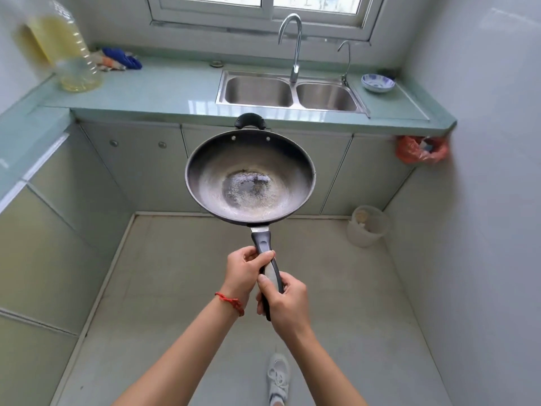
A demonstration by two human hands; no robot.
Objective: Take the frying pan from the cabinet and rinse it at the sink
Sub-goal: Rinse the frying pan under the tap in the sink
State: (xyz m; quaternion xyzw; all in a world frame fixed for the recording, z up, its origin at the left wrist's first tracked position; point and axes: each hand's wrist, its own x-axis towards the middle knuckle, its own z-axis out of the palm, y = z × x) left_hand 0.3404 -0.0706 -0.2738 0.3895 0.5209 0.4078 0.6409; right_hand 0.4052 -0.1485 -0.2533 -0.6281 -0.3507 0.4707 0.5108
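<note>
Fingers (pixel 265 257) of the left hand (pixel 244 272) curl around the upper part of the long handle (pixel 268 269), the thumb tip lying across its top face. The right hand (pixel 288 303) is closed on the lower end of the same handle, thumb pressed along the pale grey inset, the black butt showing beneath the palm. Both grips are tight, one stacked just behind the other. A red cord bracelet (pixel 231 302) circles the left wrist.

The frying pan (pixel 250 175) is held out in the air in front of the person, above the floor (pixel 181 288) and well short of the counter. It is round, deep and dark, with a worn grey inner wall and a patchy, speckled, shiny area at the flat bottom. Two rivets sit near the far rim, where a small black loop handle (pixel 249 120) sticks out toward the cabinets (pixel 137 159).

Beyond the pan, a double steel sink (pixel 288 90) is set into the pale green counter (pixel 164 89), with a tall curved faucet (pixel 294 43) between its basins and a smaller tap (pixel 345 61) at its right. A blue-and-white bowl (pixel 377 82) rests on the counter right of the sink. A large bottle of yellow oil (pixel 63 51) stands at the left. A white bucket (pixel 367 225) sits on the floor by the right wall, and a white shoe (pixel 278 376) shows below the arms.
</note>
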